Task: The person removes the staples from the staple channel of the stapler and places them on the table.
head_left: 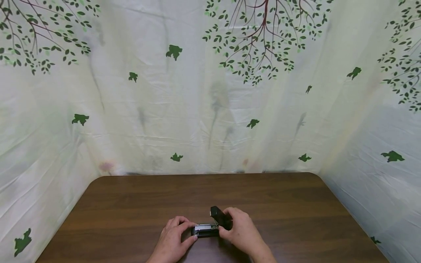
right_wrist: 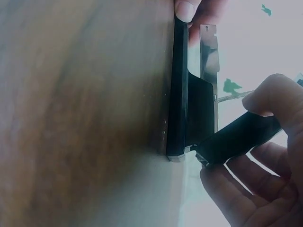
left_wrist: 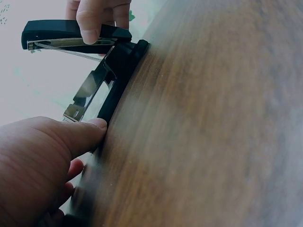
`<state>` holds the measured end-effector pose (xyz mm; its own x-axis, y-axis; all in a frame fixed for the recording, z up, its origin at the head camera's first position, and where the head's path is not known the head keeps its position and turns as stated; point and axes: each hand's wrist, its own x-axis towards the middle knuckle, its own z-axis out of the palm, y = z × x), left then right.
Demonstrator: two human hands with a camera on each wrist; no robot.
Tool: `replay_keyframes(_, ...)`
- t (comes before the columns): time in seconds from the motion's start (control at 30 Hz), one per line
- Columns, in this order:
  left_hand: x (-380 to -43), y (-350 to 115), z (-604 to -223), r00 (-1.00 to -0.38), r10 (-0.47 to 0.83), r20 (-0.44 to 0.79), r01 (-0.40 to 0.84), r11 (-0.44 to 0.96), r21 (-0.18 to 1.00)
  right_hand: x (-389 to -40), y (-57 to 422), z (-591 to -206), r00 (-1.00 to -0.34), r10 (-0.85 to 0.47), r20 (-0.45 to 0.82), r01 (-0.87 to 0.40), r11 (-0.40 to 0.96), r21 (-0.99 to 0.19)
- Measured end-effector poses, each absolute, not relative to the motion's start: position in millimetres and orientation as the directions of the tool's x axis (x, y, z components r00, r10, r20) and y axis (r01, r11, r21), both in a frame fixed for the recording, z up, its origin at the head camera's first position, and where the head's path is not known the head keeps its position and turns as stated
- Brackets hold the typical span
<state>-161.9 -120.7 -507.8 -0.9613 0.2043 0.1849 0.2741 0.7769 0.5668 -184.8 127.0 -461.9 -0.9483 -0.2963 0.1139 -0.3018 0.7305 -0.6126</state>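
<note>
A black stapler (head_left: 206,233) lies on the brown table with its top cover (left_wrist: 71,35) swung up, baring the metal staple channel (right_wrist: 209,56). My left hand (head_left: 173,239) pinches the front end of the base between thumb and fingers, the thumb low by the tabletop. The raised cover is gripped by my right hand (head_left: 242,231), thumb on one side and fingers on the other, near the hinge. A thin spring (right_wrist: 234,96) stretches between cover and channel.
The wooden table (head_left: 138,197) has rounded far corners. A pale curtain (head_left: 197,109) printed with green leaves and branches hangs behind it and along both sides.
</note>
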Motion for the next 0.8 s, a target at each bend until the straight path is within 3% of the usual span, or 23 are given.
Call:
replay_keyframes(0.27,-160.9,-119.4,-508.9,-0.956,0.187,0.226,0.284,0.778,0.56,-189.2,131.6,-465.7,-0.962,-0.269,0.051,-0.226,0.677,-0.7)
replay_keyframes(0.57,-160.1,-119.7,-508.4,-0.955,0.19,0.23,0.289,0.78,0.555,-191.4,139.1,-471.1,-0.957,-0.287,0.033,-0.187,0.529,-0.828)
replay_keyframes(0.8,-160.3,-120.0,-508.8,-0.955,0.19,0.228,0.288,0.782,0.553,-192.0,143.5,-469.1,-0.959,-0.28,-0.039,-0.109,0.496,-0.861)
